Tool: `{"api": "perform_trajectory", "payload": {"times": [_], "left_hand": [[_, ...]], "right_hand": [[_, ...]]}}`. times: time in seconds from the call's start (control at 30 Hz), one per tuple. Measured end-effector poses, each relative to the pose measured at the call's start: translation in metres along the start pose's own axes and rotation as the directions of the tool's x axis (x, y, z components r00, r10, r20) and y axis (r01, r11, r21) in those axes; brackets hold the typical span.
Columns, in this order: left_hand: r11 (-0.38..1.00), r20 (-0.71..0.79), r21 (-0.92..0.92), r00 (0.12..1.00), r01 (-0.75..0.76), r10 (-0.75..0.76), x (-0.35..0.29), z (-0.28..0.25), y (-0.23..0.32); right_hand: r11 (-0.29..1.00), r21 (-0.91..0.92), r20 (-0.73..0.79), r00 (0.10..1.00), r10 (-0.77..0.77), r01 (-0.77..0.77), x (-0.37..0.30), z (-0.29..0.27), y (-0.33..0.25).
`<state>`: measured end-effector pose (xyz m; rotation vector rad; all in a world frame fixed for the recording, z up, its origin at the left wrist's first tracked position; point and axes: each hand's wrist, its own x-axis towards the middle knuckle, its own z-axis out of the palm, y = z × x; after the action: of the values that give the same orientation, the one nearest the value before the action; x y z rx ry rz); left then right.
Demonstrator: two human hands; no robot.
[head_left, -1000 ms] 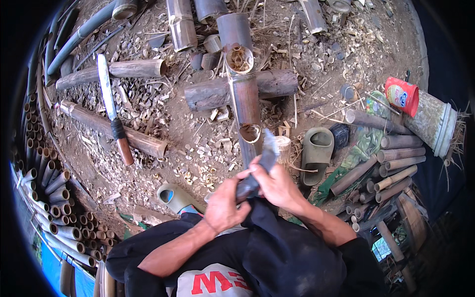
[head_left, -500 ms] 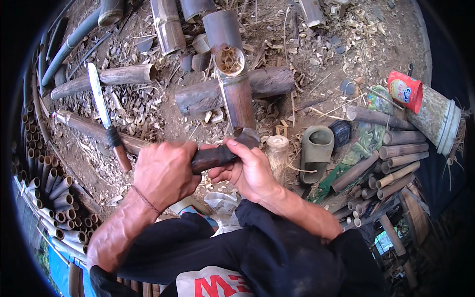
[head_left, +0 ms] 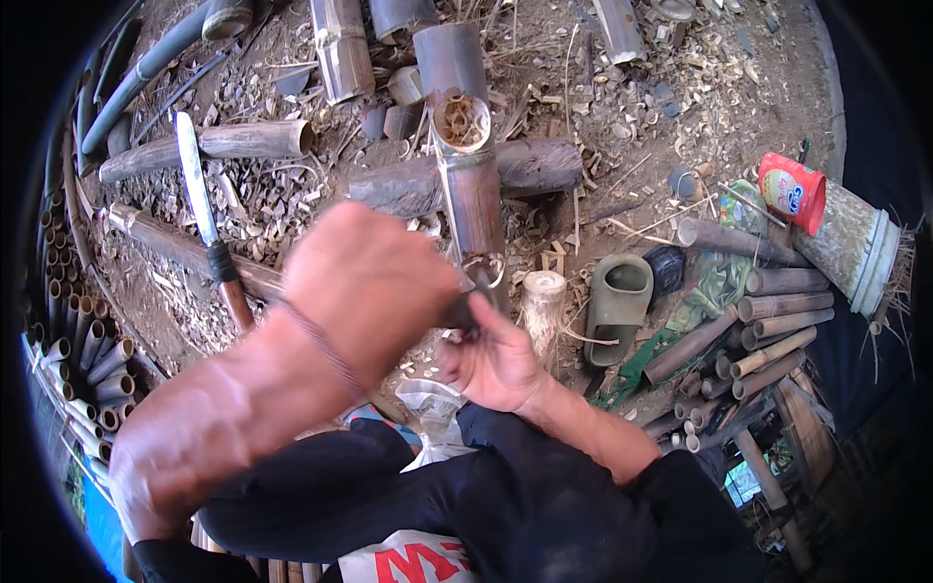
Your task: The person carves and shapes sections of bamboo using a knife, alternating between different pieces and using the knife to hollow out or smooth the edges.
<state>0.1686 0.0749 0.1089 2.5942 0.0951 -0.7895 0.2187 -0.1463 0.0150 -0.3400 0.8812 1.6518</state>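
My left hand point(head_left: 374, 291), blurred, is curled with its back up, and its fingers are hidden beneath it. Its far end covers most of a short, dark brown, handle-like piece point(head_left: 461, 313). My right hand point(head_left: 494, 364) grips the end of this piece between thumb and fingers. What my left hand holds I cannot make out. Just beyond the hands, a cut bamboo section point(head_left: 473, 204) lies across a dark log point(head_left: 540, 165), an opening in its upper side. To the left, a long knife point(head_left: 199, 189) with a wrapped handle rests across two bamboo lengths.
A wooden stump point(head_left: 544, 294) and an olive sandal point(head_left: 619, 303) stand right of my hands. Stacked bamboo pieces point(head_left: 777, 308), a red packet point(head_left: 792, 191) and a pale bucket point(head_left: 855, 255) are farther right. Bamboo tubes point(head_left: 107, 379) fill the left edge. Chips litter the ground.
My left hand has risen closer to the camera and swung rightward over the dark piece, now hiding most of it. My right hand keeps its grip and has shifted slightly downward.
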Motion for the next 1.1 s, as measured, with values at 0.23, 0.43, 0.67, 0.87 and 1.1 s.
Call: {"api": "perform_trajectory", "payload": {"times": [0.23,0.43,0.67,0.87,1.1], "left_hand": [[0.731,0.174,-0.641,0.972,0.236,-0.16,-0.06,0.132,-0.018],[0.271,0.175,-0.901,0.856,0.338,-0.486,-0.056,0.192,0.091],[-0.161,0.237,-0.971,0.718,0.174,-0.654,-0.001,0.174,0.172],[0.668,-0.093,-0.679,0.867,0.304,-0.489,-0.037,0.181,0.127],[0.96,0.057,-0.204,0.981,0.194,-0.186,-0.065,0.091,0.031]], "right_hand": [[0.867,-0.467,-0.353,0.935,-0.002,-0.174,0.002,0.018,0.012],[0.383,-0.875,-0.41,0.875,-0.257,-0.297,-0.012,0.013,0.002],[-0.166,-0.954,-0.133,0.845,-0.518,-0.251,-0.017,0.009,-0.017],[0.22,-0.97,-0.182,0.901,-0.394,-0.1,-0.021,-0.024,-0.004],[0.914,-0.382,-0.046,0.991,0.128,-0.136,-0.002,-0.024,0.007]]}}
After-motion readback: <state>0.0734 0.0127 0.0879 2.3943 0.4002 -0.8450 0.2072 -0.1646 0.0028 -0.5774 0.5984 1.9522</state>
